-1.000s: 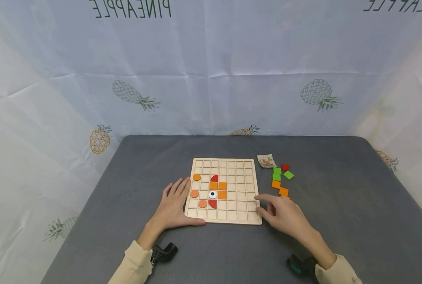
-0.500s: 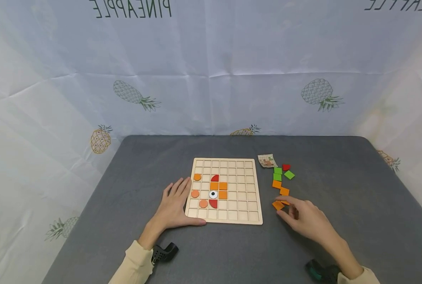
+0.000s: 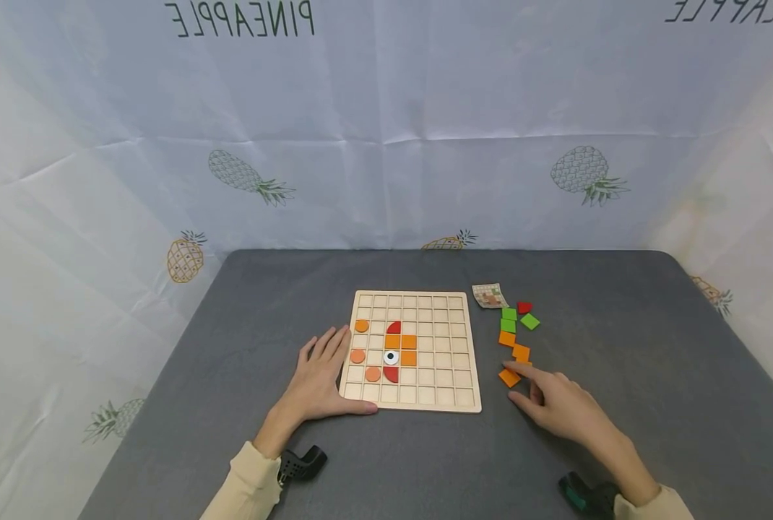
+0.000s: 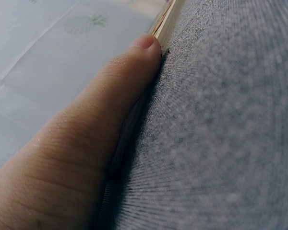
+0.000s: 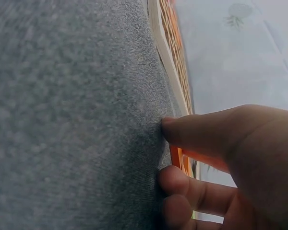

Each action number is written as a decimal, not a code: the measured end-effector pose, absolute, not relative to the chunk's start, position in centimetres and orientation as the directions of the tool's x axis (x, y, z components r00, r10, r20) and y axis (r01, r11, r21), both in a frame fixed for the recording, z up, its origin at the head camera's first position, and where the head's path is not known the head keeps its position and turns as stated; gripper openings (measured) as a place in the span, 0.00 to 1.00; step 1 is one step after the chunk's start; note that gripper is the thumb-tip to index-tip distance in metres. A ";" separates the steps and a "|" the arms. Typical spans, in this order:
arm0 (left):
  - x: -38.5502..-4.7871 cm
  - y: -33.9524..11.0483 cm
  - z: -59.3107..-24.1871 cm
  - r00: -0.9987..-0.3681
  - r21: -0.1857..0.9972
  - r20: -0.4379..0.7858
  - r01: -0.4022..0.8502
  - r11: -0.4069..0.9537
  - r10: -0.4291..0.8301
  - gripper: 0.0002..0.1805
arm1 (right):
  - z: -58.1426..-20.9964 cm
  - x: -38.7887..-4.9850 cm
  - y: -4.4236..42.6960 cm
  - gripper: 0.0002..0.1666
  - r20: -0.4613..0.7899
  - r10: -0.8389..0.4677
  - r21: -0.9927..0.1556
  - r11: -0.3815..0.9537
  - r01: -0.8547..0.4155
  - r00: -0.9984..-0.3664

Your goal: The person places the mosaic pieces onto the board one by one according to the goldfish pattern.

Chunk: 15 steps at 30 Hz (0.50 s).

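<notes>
A wooden grid board (image 3: 441, 345) lies on the table, bearing orange squares (image 3: 409, 357), orange discs (image 3: 373, 374), red quarter-round pieces (image 3: 391, 375) and a white eye disc (image 3: 391, 357). My left hand (image 3: 318, 379) rests at its near left corner, fingers spread along the left side; its thumb (image 4: 110, 86) lies against the front edge. Right of the board, my right hand (image 3: 558, 404) is at a loose orange square tile (image 3: 509, 378). Its index fingertip is at the tile's far side, its thumb a little in front. The right wrist view shows the tile's edge (image 5: 175, 157) beyond the thumb.
More orange tiles (image 3: 521, 352), green tiles (image 3: 508, 326) and a red piece (image 3: 524, 308) lie in a loose row right of the board. A small printed pattern card (image 3: 489, 295) lies behind them. A pineapple-print cloth (image 3: 386, 188) hangs behind the grey table (image 3: 282, 289).
My right hand has moved from the board's right edge to the loose orange tiles. Over the last half second, its thumb and index finger have parted slightly. My left hand has stayed in place.
</notes>
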State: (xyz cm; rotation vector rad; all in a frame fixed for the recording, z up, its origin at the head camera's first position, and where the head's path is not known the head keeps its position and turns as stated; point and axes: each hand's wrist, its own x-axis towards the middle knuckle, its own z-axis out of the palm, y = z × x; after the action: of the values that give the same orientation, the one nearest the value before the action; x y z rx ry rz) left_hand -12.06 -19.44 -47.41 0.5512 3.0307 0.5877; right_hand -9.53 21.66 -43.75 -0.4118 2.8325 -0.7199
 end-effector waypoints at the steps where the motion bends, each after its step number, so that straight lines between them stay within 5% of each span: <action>1: -12.1 -19.5 -47.4 -0.938 0.366 0.062 0.340 0.866 0.342 0.77 | -43.7 -9.6 21.6 0.29 -0.119 -0.311 -0.488 0.845 -0.217 -0.943; 15: -12.1 -19.4 -47.5 -0.942 0.336 0.047 0.328 0.883 0.332 0.77 | -43.9 -9.8 21.3 0.22 -0.075 -0.258 -0.464 0.864 -0.196 -0.963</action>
State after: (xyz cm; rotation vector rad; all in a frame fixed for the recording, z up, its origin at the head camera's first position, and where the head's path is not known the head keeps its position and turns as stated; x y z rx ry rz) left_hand -12.07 -19.45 -47.49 0.5318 3.0369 0.5384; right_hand -9.76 21.26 -43.89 -0.3551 2.9018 -0.7008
